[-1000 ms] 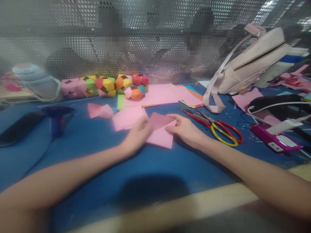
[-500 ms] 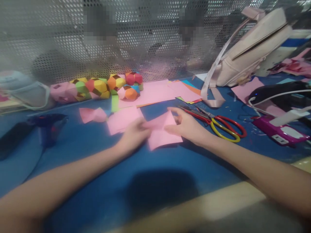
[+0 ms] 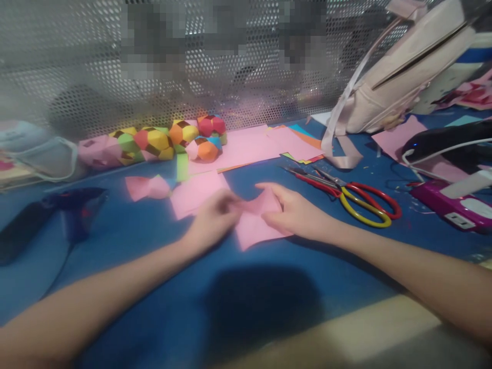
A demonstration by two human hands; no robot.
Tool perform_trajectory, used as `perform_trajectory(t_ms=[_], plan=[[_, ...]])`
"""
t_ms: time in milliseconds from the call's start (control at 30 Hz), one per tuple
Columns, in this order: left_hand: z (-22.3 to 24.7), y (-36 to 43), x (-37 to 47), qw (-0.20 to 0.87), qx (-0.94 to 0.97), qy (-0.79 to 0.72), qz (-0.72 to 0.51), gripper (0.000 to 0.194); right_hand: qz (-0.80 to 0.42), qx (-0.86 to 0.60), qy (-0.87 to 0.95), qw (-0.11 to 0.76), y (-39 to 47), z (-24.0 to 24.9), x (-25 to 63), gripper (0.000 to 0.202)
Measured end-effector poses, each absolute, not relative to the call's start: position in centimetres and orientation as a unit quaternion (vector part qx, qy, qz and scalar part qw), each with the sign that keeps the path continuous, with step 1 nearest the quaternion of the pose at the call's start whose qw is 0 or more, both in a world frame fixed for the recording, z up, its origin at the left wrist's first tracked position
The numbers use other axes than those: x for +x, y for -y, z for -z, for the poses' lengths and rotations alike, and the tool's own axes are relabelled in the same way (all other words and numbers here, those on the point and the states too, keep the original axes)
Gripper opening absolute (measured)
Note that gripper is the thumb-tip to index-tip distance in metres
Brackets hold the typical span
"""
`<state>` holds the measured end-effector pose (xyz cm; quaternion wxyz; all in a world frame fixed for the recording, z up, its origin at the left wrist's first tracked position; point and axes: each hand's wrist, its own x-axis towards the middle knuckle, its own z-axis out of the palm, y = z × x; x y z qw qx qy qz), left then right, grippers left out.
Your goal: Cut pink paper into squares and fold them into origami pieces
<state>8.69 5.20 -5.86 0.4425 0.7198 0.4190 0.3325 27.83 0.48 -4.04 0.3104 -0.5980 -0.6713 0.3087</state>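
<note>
A square of pink paper [image 3: 258,228] is held between both hands just above the blue table, its upper part bent into a fold. My left hand [image 3: 215,215] pinches its left edge; the fingertips are blurred. On the right side, my right hand [image 3: 292,209] grips the sheet, thumb in front and fingers behind. Just behind my left hand lies another pink sheet [image 3: 200,188]. Left of that sits a folded pink paper piece [image 3: 148,188], narrow at its middle.
Multicoloured folded-paper balls [image 3: 154,143] line the back left, beside stacked coloured paper [image 3: 249,146]. Two pairs of scissors [image 3: 365,200] lie right of my right hand. A glue gun [image 3: 75,210] is at left; a bag [image 3: 407,72], a black device [image 3: 446,143] and a purple power socket [image 3: 453,205] stand right.
The held pink paper has bent more at its upper part and sits slightly lower in view. My right hand has closed further round its edge. The whole view has shifted a little.
</note>
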Motion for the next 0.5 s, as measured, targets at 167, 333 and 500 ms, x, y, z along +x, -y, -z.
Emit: perform_trajectory(t_ms=[167,333,500], plan=[[5.9,-5.4,8.7,0.376,0.781,-0.399,-0.298,0.013,-0.276,-0.557,0.721,0.308,-0.4,5.2,27.7,0.058],[6.2,-5.5,8.5,0.339,0.814,-0.392,-0.263,0.011,-0.224,-0.536,0.756,0.300,0.1,5.8,27.7,0.054],[6.5,-5.5,8.3,0.311,0.844,-0.347,-0.264,0.022,-0.150,-0.491,0.805,0.296,0.2,6.8,27.9,0.049]])
